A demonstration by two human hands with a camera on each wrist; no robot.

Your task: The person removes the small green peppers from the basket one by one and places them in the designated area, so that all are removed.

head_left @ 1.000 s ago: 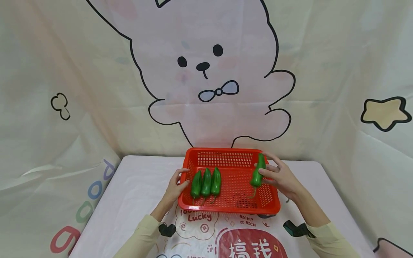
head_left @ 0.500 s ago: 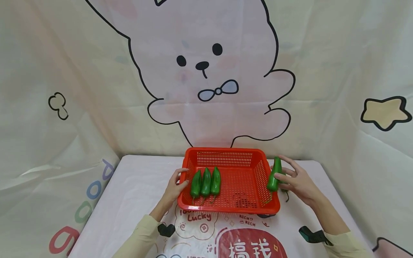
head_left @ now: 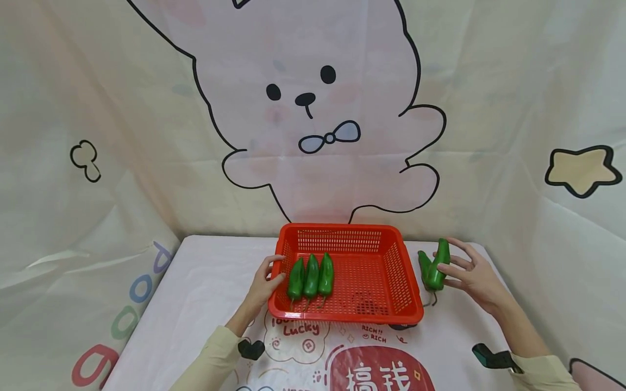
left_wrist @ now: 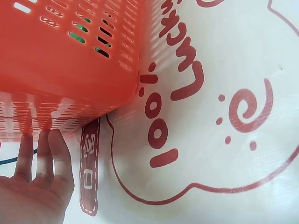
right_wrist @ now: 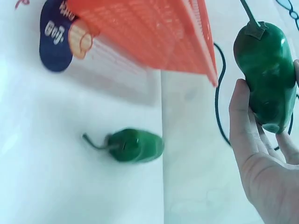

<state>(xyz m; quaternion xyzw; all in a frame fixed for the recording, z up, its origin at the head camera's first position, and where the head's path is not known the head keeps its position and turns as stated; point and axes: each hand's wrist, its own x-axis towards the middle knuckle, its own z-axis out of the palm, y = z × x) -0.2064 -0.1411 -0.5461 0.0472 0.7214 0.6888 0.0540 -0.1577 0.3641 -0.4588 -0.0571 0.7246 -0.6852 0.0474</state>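
My right hand pinches a green chili pepper between thumb and fingers, tip up and stem down, to the right of the basket. In the right wrist view this held pepper is raised above the table. Another green pepper lies on the table below it; the two overlap in the head view. At the left side of the red plastic basket, my left hand grips the rim, with fingertips against the outer wall in the left wrist view. Three green peppers lie side by side in the basket's left half.
A white tabletop carries a printed cover with red lettering in front of the basket. Behind it and at both sides hang cloth walls with cartoon drawings, close to the table's back edge.
The right hand has carried its pepper from over the basket's right side out past the rim, above the table on the right. The left hand and basket stay put.
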